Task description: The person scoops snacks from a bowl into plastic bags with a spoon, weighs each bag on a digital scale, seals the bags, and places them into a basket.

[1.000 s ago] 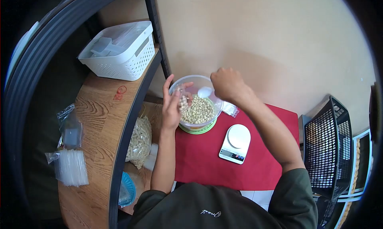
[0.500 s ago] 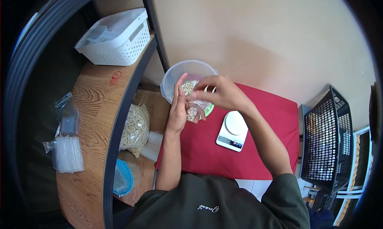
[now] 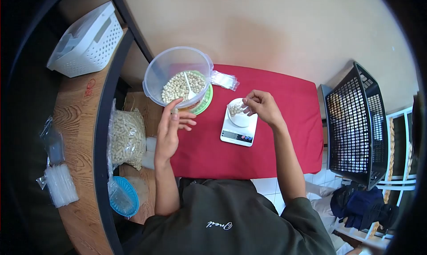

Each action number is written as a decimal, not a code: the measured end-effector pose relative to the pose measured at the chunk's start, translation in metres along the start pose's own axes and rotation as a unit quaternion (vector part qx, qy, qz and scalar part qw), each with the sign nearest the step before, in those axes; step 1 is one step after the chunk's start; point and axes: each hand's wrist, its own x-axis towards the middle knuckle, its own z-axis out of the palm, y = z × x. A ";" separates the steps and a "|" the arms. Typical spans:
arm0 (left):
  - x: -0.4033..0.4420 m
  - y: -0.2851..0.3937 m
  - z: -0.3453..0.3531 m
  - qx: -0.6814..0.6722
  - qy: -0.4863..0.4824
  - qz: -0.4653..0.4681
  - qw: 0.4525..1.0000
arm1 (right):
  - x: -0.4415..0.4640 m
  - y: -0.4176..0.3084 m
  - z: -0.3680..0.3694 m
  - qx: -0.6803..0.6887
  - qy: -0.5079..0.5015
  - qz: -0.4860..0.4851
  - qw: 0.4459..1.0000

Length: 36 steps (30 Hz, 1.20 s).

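Note:
My right hand (image 3: 263, 109) pinches the edge of a small clear plastic bag (image 3: 235, 109) with pale, round, nut-like pieces in it. The bag is at the round plate of a white kitchen scale (image 3: 238, 132); whether its weight rests there I cannot tell. My left hand (image 3: 170, 129) is raised, fingers apart, just in front of a large clear tub (image 3: 153, 72). Inside the tub lie many pale pieces (image 3: 178, 87) and a white plastic spoon (image 3: 190, 87). A green rim (image 3: 205, 103) shows beside the tub's base.
Flat clear packets (image 3: 225, 80) lie on the red cloth (image 3: 284, 144) behind the scale. At left, a wooden shelf (image 3: 78, 121) carries a white basket (image 3: 89, 50) and plastic sleeves (image 3: 61, 186). Below are a big filled bag (image 3: 128, 137) and a blue basket (image 3: 124, 196). A black crate (image 3: 356, 130) stands right.
My hands have separated. The right has carried the bag from beside the tub to the scale; the left has opened near the tub. My view has shifted rightward.

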 end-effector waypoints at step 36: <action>0.017 -0.066 0.078 0.323 -0.050 0.092 0.941 | -0.080 0.112 -0.046 0.030 0.234 0.151 0.960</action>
